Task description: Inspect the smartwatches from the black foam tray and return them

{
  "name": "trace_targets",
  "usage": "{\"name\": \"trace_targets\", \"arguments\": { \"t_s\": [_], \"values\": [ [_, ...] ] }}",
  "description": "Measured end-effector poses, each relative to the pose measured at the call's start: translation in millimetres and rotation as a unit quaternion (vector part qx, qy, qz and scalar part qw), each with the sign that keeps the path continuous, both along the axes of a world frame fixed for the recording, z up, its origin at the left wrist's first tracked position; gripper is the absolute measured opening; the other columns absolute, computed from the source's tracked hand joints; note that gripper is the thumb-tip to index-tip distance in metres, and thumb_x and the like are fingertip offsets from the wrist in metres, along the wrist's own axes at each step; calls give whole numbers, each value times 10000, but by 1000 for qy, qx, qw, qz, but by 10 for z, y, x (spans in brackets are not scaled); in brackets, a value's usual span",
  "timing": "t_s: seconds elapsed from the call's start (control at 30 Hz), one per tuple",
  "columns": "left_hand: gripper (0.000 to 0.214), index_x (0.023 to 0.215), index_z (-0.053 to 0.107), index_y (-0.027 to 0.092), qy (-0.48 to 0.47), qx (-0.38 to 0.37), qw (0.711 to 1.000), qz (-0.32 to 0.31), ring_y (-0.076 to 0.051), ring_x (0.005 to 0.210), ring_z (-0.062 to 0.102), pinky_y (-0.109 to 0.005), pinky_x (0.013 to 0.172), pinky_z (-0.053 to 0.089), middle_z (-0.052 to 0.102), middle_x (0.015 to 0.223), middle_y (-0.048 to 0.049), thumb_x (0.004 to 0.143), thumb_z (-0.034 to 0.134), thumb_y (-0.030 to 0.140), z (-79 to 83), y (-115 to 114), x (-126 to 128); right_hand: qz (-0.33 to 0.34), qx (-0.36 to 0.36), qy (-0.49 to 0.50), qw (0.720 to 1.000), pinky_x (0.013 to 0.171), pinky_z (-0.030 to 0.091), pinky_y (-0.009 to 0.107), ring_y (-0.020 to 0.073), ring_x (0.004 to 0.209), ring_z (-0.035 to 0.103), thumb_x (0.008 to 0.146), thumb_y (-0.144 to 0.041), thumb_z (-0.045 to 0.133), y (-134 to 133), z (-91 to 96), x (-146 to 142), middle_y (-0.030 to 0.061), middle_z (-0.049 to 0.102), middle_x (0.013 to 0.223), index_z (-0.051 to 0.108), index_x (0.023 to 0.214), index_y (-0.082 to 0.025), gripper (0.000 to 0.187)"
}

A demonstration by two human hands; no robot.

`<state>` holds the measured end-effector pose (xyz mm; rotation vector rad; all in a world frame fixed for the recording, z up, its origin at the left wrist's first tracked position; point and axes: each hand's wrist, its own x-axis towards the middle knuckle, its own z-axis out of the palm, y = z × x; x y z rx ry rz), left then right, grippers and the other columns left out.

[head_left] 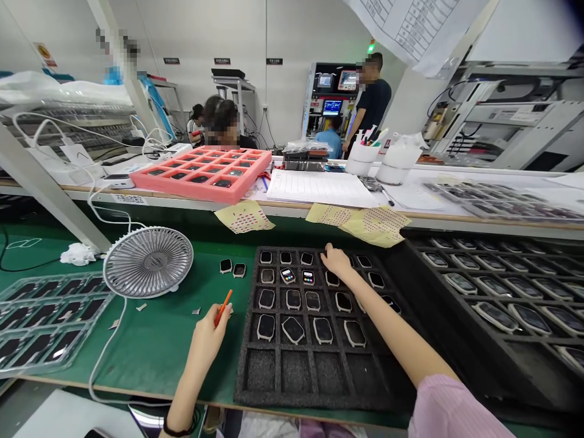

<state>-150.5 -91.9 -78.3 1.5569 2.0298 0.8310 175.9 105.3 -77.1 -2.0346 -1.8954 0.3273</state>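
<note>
A black foam tray (296,371) with square pockets lies on the green mat in front of me, and several smartwatch bodies (292,329) sit in its upper rows. Two of them (288,275) have lit screens. My right hand (336,260) reaches to the tray's far row, fingers curled down onto a watch body there. My left hand (210,331) hovers over the mat left of the tray, pinching a thin orange stick (223,306). Two loose watch bodies (232,267) lie on the mat beyond it.
A small grey desk fan (148,261) stands at the left with its white cable running to the front edge. Clear plastic trays (41,316) lie at far left, dark trays of watches (502,286) at right. A pink tray (205,173) sits on the shelf; people work behind.
</note>
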Motion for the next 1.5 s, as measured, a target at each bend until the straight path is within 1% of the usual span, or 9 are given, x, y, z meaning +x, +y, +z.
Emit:
{"name": "trace_targets", "arguments": {
  "t_s": [0.17, 0.43, 0.7, 0.77, 0.83, 0.97, 1.2, 1.4, 1.5],
  "values": [
    [400, 727, 498, 223, -25, 16, 999, -15, -152, 490, 425, -238, 524, 319, 435, 545, 44, 847, 363, 579, 29, -42, 108, -1, -9, 0, 1000, 857, 420, 410, 351, 1175, 481, 872, -190, 495, 21, -37, -37, 247, 564, 1167, 513, 1185, -101, 326],
    [447, 845, 581, 186, -155, 42, 984, -78, -124, 489, 348, -228, 490, 272, 354, 539, 59, 885, 355, 570, 138, -95, 261, 65, -27, 216, 974, 654, 419, 306, 200, 710, 565, 811, -311, 556, -15, 105, 113, 17, 563, 713, 561, 900, -190, 150],
    [432, 855, 557, 181, -311, -12, 922, -229, -73, 401, 249, -191, 402, 221, 332, 503, 86, 897, 364, 565, 420, 92, 808, 193, -67, 495, 845, 467, 393, 255, 123, 500, 429, 859, -498, 464, -857, 519, -615, -47, 430, 615, 524, 937, -234, 282],
    [423, 835, 547, 180, -316, -7, 919, -235, -70, 393, 250, -190, 398, 223, 337, 491, 89, 897, 365, 556, 504, 120, 884, 235, -144, 637, 720, 433, 373, 232, 102, 462, 394, 832, -453, 569, -1047, 616, -765, -63, 413, 582, 531, 886, -224, 239],
    [426, 809, 541, 175, -318, 3, 917, -239, -68, 391, 255, -192, 397, 229, 342, 482, 88, 896, 370, 556, 564, 130, 921, 241, -184, 698, 649, 407, 366, 214, 80, 433, 382, 820, -425, 629, -1168, 682, -852, -66, 450, 589, 534, 850, -212, 235],
    [453, 785, 552, 169, -324, 15, 915, -242, -69, 387, 260, -199, 390, 236, 349, 469, 84, 886, 384, 577, 587, 120, 931, 225, -173, 721, 632, 403, 370, 192, 51, 396, 384, 815, -398, 669, -1246, 730, -903, -79, 484, 584, 514, 798, -203, 249],
    [484, 797, 582, 163, -379, -32, 892, -244, -53, 332, 217, -185, 335, 194, 352, 414, 92, 840, 439, 624, 562, 122, 878, 225, -154, 703, 657, 366, 344, 175, 49, 339, 384, 811, -431, 661, -1292, 742, -940, -105, 481, 514, 486, 803, -215, 279],
    [481, 776, 568, 154, -457, -59, 855, -240, -25, 314, 142, -159, 311, 134, 330, 383, 115, 791, 532, 634, 572, 108, 889, 206, -242, 769, 555, 290, 163, 135, 4, 286, 183, 776, -429, 681, -1341, 685, -1032, -136, 445, 502, 406, 768, -229, 341],
    [470, 758, 539, 159, -491, -49, 841, -222, -16, 322, 112, -151, 317, 121, 306, 388, 125, 786, 547, 629, 534, 81, 927, 190, -256, 783, 534, 293, 114, 134, -3, 291, 141, 745, -406, 708, -1330, 656, -1060, -137, 467, 514, 397, 793, -235, 358]
  ]
}}
